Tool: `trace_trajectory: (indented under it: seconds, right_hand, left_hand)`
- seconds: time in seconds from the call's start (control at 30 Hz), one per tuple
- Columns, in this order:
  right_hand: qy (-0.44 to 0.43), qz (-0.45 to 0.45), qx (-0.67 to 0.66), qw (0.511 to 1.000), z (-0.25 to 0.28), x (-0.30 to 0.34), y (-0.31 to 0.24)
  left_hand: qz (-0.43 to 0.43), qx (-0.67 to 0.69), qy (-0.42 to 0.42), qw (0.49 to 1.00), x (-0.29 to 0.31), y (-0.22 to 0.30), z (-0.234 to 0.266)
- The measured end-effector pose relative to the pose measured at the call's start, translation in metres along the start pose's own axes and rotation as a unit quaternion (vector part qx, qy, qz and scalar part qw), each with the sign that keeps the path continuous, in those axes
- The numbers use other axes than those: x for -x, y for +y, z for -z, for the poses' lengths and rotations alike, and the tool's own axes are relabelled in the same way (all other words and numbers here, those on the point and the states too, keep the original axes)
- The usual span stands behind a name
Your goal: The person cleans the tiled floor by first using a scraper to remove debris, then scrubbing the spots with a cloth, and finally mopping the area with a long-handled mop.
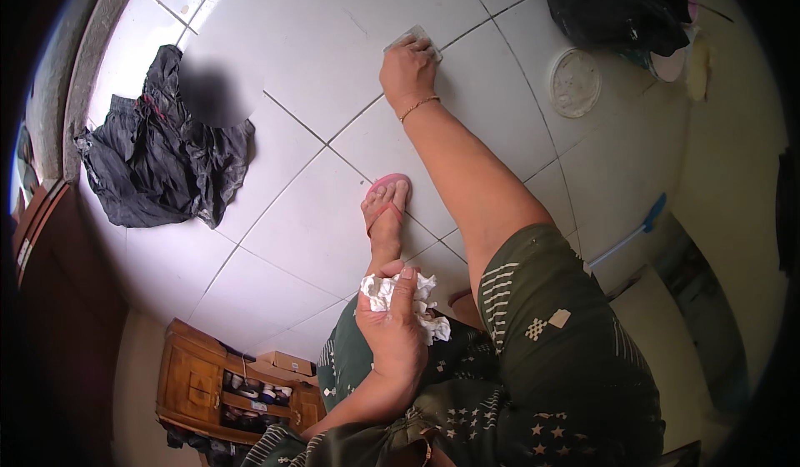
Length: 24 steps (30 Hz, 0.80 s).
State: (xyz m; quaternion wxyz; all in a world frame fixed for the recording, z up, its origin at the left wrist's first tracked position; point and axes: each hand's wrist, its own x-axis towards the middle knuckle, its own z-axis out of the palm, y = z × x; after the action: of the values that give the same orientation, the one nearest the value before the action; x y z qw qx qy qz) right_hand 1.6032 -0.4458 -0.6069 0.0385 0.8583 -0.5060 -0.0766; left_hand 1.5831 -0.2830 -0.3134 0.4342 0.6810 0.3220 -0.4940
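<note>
Flat pale scraper (pixel 421 31) sits at upper centre beside a dark tile joint (pixel 468 34), the right hand (pixel 408 74) curled over it, apparently to keep it level against the white tiled floor (pixel 308 59). At lower centre, the left hand (pixel 390 327) closes round crumpled white material (pixel 379 293), seemingly held clear of the floor. Black garment (pixel 158 167) lies left; wooden cabinet (pixel 193 375) stands lower left, round container (pixel 575 82) upper right.

Right arm (pixel 471 163) stretched ahead, right hand (pixel 408 74) palm down, left arm (pixel 367 396) bent, left hand (pixel 387 325) raised, fingers (pixel 388 268) curled.
</note>
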Motion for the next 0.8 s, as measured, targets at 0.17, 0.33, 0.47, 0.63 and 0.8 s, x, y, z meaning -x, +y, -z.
trace_trajectory:
  seconds: [0.17, 0.33, 0.47, 0.63, 0.8]
  right_hand:
    - [-0.209, 0.253, -0.117, 0.937, 0.038, 0.126, -0.095]
    - [-0.031, 0.241, -0.024, 0.970, 0.006, 0.081, -0.059]
    - [-0.140, 0.147, -0.104, 0.974, 0.026, 0.059, -0.056]
    - [-0.143, 0.385, -0.078, 0.908, 0.017, 0.155, -0.066]
    - [0.008, 0.052, -0.019, 0.998, -0.002, 0.016, 0.009]
  left_hand:
    - [-0.027, 0.001, 0.030, 0.999, -0.008, 0.004, 0.003]
    - [-0.035, 0.002, 0.046, 0.998, -0.010, -0.006, 0.009]
    - [-0.012, 0.014, 0.017, 1.000, 0.000, -0.005, 0.001]
    - [-0.019, 0.012, 0.032, 0.999, 0.007, 0.004, -0.010]
    - [-0.026, -0.015, 0.030, 0.999, 0.007, -0.006, 0.005]
